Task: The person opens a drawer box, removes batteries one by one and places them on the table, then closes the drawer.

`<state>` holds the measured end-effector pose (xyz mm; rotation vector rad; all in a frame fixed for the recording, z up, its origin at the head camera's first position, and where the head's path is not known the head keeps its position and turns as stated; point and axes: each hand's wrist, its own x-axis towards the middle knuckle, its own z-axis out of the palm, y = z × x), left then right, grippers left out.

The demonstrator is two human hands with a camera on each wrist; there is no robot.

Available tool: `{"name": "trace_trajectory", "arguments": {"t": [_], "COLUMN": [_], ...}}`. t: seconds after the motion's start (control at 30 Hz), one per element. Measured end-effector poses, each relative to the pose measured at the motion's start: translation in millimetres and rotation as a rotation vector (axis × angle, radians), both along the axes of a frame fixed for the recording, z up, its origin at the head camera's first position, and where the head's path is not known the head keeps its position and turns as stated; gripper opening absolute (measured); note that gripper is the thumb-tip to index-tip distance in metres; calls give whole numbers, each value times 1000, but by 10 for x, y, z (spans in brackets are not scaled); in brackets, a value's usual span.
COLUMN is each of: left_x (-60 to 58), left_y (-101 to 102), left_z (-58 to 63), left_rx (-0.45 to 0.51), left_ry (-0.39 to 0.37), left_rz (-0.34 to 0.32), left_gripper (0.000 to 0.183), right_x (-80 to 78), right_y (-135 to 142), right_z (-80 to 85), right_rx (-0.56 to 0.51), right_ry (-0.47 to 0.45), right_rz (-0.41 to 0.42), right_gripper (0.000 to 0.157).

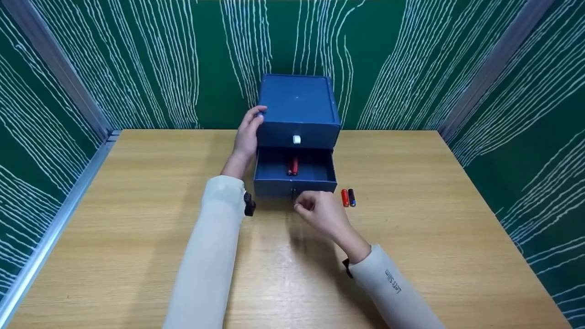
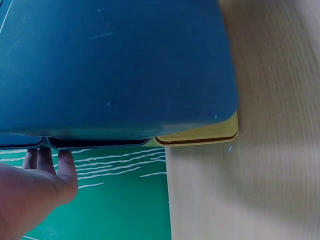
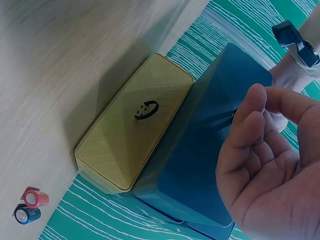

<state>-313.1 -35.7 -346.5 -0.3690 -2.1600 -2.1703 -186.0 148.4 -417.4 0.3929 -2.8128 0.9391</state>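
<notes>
A blue drawer cabinet (image 1: 299, 100) stands at the back of the table. Its middle drawer (image 1: 273, 187) is pulled out, with red and dark batteries (image 1: 295, 166) lying inside. My left hand (image 1: 247, 137) rests against the cabinet's upper left side, its fingers (image 2: 45, 161) fairly straight at the rear edge. With curled fingers my right hand (image 1: 323, 214) holds the dark drawer handle (image 3: 234, 114), which the fingertips partly hide. Just right of the drawer, a red battery (image 1: 345, 198) and a dark battery (image 1: 351, 197) lie side by side on the table.
The top drawer, with its white knob (image 1: 296, 139), is closed. Below the pulled-out drawer sits a yellow bottom drawer (image 3: 115, 155) with a black loop handle (image 3: 147, 110). Green panels (image 1: 384, 36) with white wavy lines border the wooden table (image 1: 151, 219).
</notes>
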Motion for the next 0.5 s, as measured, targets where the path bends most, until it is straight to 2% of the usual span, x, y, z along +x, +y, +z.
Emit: {"name": "trace_trajectory", "arguments": {"t": [0.07, 0.27, 0.5], "left_x": [1, -4, 8], "left_y": [4, 13, 9], "left_z": [4, 15, 27], "left_rx": [-1, 24, 18], "left_ry": [-3, -2, -23], "left_rz": [1, 2, 3], "left_gripper": [35, 35, 35], "right_x": [6, 20, 53], "right_y": [5, 17, 14], "right_z": [0, -3, 2], "right_rx": [-4, 23, 25], "right_ry": [-7, 50, 28], "right_rz": [2, 14, 20], "right_gripper": [7, 8, 6]}}
